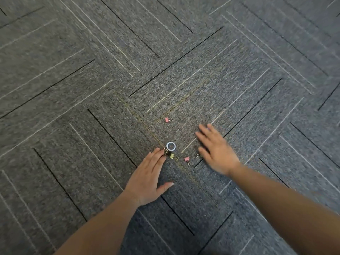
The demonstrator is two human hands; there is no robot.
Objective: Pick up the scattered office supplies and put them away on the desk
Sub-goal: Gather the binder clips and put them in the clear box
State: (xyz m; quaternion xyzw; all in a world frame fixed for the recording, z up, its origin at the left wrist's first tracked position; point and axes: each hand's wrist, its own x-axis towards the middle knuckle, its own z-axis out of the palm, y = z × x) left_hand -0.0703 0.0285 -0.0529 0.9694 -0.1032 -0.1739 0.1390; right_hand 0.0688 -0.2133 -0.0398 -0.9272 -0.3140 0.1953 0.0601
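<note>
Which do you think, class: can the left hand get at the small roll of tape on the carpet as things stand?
Probably yes. The left hand lies open with its fingertips just short of the roll of tape. Only a small binder clip sits between them, and nothing covers the roll.

Likely an office. The floor is grey commercial carpet tile (110, 70) in a herringbone pattern. Binder clips (187, 159) lie scattered there.

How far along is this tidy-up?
Nothing looks put away; no desk is in view. The tape roll and binder clips, such as the far pink clip, lie on the carpet. The left hand and right hand are open, reaching, holding nothing.
</note>
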